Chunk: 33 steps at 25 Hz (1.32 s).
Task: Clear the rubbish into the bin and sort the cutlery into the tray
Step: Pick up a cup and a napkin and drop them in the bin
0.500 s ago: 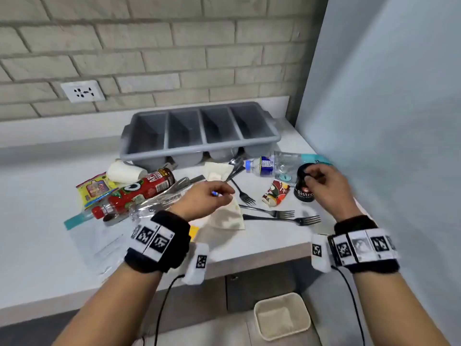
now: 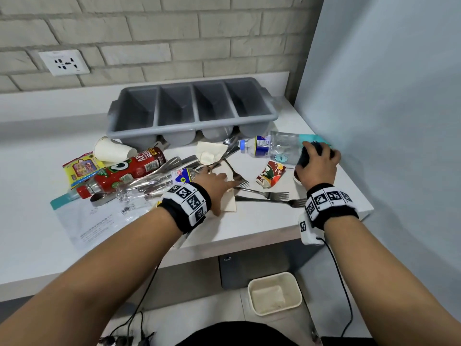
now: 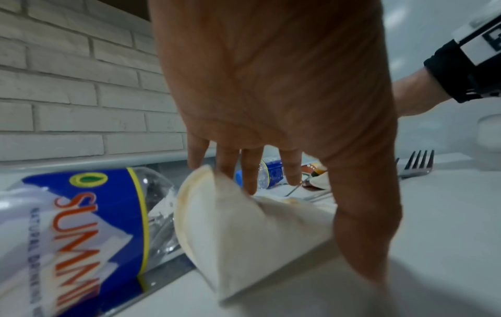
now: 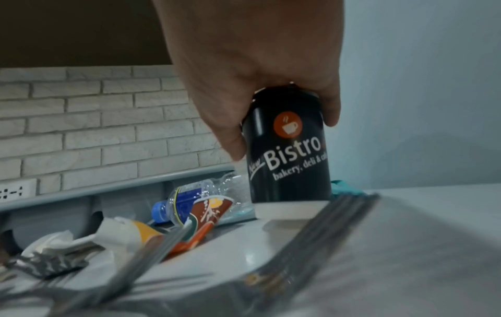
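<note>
Down goes the left hand (image 2: 217, 184) since half a second ago, fingers now spread on the napkin (image 3: 244, 240) beside the forks (image 2: 264, 196). Right hand (image 2: 316, 168) clamps around the black cup (image 4: 290, 158), upside down near the white counter's (image 2: 324, 216) right edge, hard against the blue wall (image 2: 386, 121). Grey tray (image 2: 192, 136) sits back by the brick; bin (image 2: 274, 293) waits on the floor below.

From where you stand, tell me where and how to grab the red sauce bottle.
Take the red bottle round its mid-body, from above, fingers across its width. It lies on its side, cap towards the near left, and the label section is its widest bare stretch. The neck end is crowded by a crushed clear bottle and a snack packet. The left hand is nearest, though it rests on a napkin.
</note>
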Each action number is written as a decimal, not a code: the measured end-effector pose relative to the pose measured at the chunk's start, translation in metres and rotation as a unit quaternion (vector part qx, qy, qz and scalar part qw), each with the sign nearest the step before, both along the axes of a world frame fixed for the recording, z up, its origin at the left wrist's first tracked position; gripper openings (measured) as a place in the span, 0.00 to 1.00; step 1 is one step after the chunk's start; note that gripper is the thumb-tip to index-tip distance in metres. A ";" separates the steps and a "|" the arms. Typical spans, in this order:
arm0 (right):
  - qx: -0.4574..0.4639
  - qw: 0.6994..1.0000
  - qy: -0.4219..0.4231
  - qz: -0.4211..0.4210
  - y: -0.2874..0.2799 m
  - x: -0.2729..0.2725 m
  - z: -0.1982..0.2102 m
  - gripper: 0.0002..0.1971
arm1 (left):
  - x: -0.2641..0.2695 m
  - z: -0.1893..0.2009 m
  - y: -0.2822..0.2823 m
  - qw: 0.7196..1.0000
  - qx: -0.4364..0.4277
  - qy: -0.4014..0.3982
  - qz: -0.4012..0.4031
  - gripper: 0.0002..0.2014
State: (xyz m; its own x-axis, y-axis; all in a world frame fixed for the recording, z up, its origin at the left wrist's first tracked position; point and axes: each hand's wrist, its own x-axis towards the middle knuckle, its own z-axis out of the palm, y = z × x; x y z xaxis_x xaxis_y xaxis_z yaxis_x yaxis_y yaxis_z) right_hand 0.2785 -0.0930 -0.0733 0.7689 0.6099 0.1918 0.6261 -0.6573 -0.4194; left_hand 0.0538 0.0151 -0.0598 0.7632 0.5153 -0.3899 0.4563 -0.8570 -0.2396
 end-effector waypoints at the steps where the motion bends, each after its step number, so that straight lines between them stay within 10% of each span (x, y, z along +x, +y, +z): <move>1: 0.010 1.000 -0.003 0.001 0.000 0.002 -0.003 0.27 | 0.000 0.000 0.000 1.000 0.005 0.006 -0.009 0.48; 13: 0.166 0.983 0.024 0.073 -0.037 -0.020 0.019 0.30 | 0.017 0.043 -0.020 0.978 0.020 -0.207 0.032 0.23; 15: 0.204 0.975 0.017 0.081 -0.053 -0.031 0.026 0.30 | 0.017 0.060 -0.037 0.930 -0.039 -0.356 0.086 0.19; 18: 0.254 0.962 -0.009 0.099 -0.083 -0.053 0.021 0.29 | 0.015 0.066 -0.068 0.759 -0.264 -0.568 0.176 0.13; 20: 0.259 0.958 -0.038 0.115 -0.110 -0.072 0.002 0.27 | 0.007 0.053 -0.094 0.694 -0.337 -0.606 0.192 0.11; 25: 0.319 0.945 -0.072 0.014 -0.178 -0.114 -0.060 0.24 | -0.021 -0.010 -0.153 0.736 -0.392 -0.537 0.126 0.19; 33: 0.282 0.937 0.162 -0.129 -0.226 -0.111 -0.221 0.30 | 0.014 -0.196 -0.185 0.745 -0.478 -0.343 0.313 0.14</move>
